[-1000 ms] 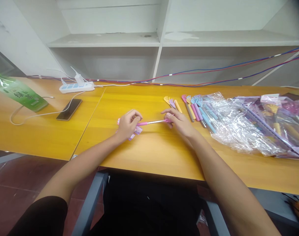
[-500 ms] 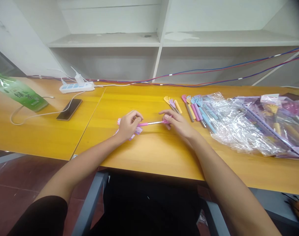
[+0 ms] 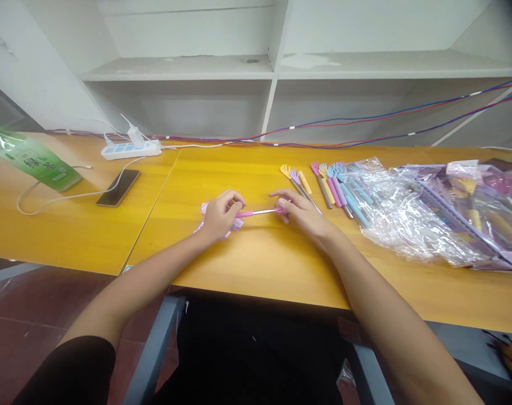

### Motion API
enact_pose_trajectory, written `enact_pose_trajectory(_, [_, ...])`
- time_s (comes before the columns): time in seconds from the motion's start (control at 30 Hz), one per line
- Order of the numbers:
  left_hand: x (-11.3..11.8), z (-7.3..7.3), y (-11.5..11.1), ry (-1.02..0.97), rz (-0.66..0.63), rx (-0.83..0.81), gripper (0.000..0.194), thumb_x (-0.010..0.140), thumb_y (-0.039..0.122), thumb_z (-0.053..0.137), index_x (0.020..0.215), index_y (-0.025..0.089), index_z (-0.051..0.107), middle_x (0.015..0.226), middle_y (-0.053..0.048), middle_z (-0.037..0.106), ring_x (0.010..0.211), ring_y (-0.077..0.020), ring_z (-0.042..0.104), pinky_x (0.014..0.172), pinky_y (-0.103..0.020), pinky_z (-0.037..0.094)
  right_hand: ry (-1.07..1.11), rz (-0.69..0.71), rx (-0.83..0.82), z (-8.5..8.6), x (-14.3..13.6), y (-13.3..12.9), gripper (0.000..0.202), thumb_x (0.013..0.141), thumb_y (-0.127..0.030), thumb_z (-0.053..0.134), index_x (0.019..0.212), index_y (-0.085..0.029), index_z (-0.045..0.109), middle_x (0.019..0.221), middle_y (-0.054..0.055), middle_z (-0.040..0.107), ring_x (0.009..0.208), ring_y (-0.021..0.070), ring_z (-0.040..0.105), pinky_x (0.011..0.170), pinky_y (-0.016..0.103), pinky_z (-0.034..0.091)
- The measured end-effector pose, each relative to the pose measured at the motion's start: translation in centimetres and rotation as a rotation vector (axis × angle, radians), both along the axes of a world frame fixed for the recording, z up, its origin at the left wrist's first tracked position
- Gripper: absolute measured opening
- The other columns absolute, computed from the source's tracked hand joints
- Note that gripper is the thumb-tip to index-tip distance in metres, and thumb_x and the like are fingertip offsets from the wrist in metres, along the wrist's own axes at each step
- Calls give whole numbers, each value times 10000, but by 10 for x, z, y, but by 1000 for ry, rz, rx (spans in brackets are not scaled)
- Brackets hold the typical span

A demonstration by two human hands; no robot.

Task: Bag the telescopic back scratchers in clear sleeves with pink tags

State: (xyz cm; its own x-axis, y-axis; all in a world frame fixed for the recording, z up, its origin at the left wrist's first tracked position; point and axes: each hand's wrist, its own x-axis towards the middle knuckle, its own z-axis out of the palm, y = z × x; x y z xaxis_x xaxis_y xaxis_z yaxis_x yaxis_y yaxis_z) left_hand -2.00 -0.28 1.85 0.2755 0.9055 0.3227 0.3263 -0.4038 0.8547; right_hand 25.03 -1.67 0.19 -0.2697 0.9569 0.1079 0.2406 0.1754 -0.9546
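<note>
A pink back scratcher (image 3: pixel 262 212) with a metal rod spans the gap between my hands, above the wooden table. My left hand (image 3: pixel 221 214) is closed around its pink handle. At the other end, my right hand (image 3: pixel 300 211) pinches the pink claw head, which the fingers partly cover. Under my left hand lie small pink-and-purple printed pieces (image 3: pixel 238 224), mostly hidden by it. Just beyond my right hand rest a yellow-clawed and a purple-clawed back scratcher (image 3: pixel 297 179). Several more back scratchers (image 3: pixel 340 188) in pink, yellow, purple and blue lie side by side to the right.
Crumpled clear plastic bags (image 3: pixel 411 219) and a purple package (image 3: pixel 470 214) cover the right side. On the left are a phone (image 3: pixel 118 188), a green bottle (image 3: pixel 36 160) and a power strip (image 3: pixel 131 149) with cables. White shelves (image 3: pixel 180 68) stand behind.
My right hand has shifted slightly left with the claw head, and the visible metal rod between my hands looks a little shorter. My left hand stays in place.
</note>
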Motion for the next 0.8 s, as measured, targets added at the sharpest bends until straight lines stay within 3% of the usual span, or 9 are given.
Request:
enact_pose_trajectory(0.57, [0,0,-1,44,-1,13,158,932,268,547,843,215,666,888,-20,705,778,-162,643,734,-312,496,-3,39,-8,-3,-4,-1,522,1019,-649,639,1340,-238,634,883,-14,602,646,136,567,661,316,465])
enact_pose_trajectory(0.67, [-4,0,6,156,-37,81,160,973,349,613,932,214,687,942,-22,721,770,-158,637,736,-306,487,-65,19,23,-4,-4,1,518,1000,-629,674,1339,-238,643,909,-2,629,639,136,565,649,313,463])
enact_pose_trajectory(0.8, [-12,-2,20,471,-223,249,298,986,469,705,1173,237,715,1051,-40,757,946,-201,696,826,-313,487,-231,4,178,0,-7,2,356,995,-559,707,1155,-241,712,991,48,722,799,190,646,757,336,504])
